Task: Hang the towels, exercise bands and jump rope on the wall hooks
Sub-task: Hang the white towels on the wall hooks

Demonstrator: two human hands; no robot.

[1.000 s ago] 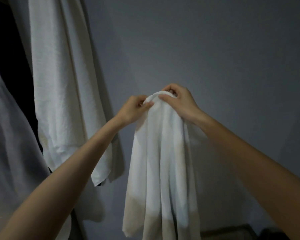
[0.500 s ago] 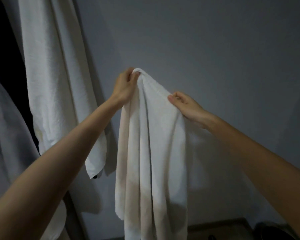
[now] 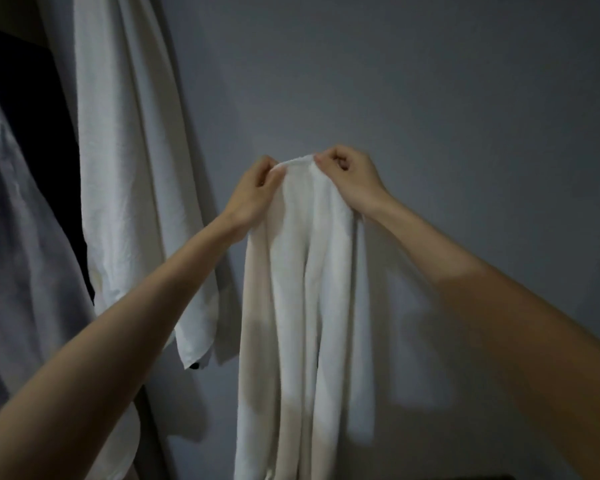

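Both hands are up at the same height, close together, each pinching the top of one soft white cloth towel [image 3: 309, 289]. The left hand [image 3: 253, 192] has its fingers curled and its thumb pressed to the left end of the towel's short, bunched top edge. The right hand [image 3: 347, 178] is curled over the right end of that edge, knuckles up, with the cloth nipped between thumb and forefinger. Only a narrow band of gathered fabric shows between the two grips. Bare forearms run back from both hands toward the lower corners of the view.

From the hands the towel drops straight down in long vertical folds, in front of the plain grey wall [image 3: 447, 98], and runs out of view at the bottom edge. Its lower part looks faintly cream in the dim light. The towel's shadow falls on the wall to its right. Whether the top fold lies over a hook cannot be told, since cloth and fingers cover that spot.

To the left, near but apart from the held towel, a second long white towel [image 3: 129, 168] hangs down the wall from above the view, its lower corner ending beside the left forearm. Further left hangs a dark black fabric [image 3: 25, 109], and in front of it, at the left edge, a pale grey cloth [image 3: 21, 271].
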